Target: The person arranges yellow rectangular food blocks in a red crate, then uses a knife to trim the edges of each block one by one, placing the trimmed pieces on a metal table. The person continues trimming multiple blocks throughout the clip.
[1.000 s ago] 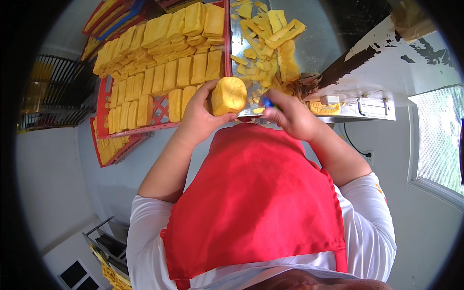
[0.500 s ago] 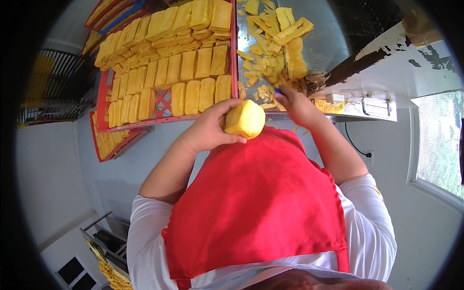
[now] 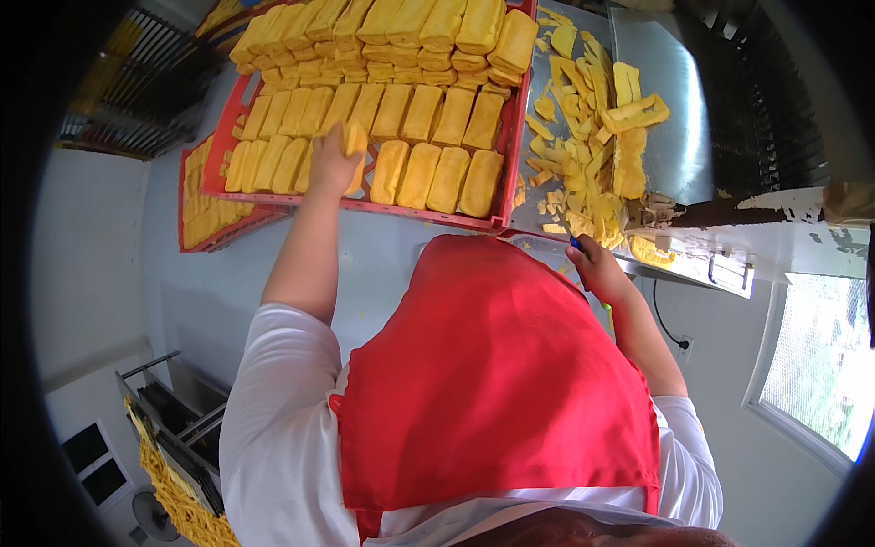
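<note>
Yellow loaf (image 3: 357,146) is in the near row of the red crate (image 3: 437,216), left of four similar loaves (image 3: 447,180), clamped by the fingers of the left hand (image 3: 332,166). Farther right, the right hand (image 3: 599,268) has its fingers wrapped around a blue handle (image 3: 574,242), near yellow trimmings (image 3: 583,159) on the metal tabletop (image 3: 661,137).

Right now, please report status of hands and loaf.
Left hand holding yellow loaf at front of red crate. Right hand gripping blue item, partly hidden. Other loaves close by.
</note>
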Demonstrator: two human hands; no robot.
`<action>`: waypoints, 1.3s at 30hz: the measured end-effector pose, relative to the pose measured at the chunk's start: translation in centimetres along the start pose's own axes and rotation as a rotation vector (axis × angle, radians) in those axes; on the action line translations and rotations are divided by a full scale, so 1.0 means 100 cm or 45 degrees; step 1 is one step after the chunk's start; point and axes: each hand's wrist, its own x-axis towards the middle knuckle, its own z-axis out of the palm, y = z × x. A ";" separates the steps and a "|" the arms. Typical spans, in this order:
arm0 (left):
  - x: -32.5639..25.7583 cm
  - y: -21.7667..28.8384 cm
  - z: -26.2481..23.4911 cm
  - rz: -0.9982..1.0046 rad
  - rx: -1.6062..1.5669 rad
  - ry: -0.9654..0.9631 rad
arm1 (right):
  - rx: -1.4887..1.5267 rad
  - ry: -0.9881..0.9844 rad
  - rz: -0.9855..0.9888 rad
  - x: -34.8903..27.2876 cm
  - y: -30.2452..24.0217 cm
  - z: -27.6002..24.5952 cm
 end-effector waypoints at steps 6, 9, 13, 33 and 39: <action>-0.007 -0.035 0.023 -0.099 0.514 0.023 | -0.079 0.011 0.107 -0.002 -0.042 0.005; -0.009 -0.025 0.031 0.154 0.372 0.127 | -0.050 0.086 0.009 0.002 -0.044 0.014; -0.010 -0.024 0.072 0.487 -0.157 0.019 | 0.086 0.118 0.004 0.007 -0.066 0.018; -0.003 0.024 -0.002 -0.210 -2.103 -0.626 | 0.729 0.218 -0.102 0.011 -0.030 0.003; -0.039 0.121 -0.005 0.167 -1.738 -0.470 | 0.686 0.113 -0.229 0.020 -0.038 -0.019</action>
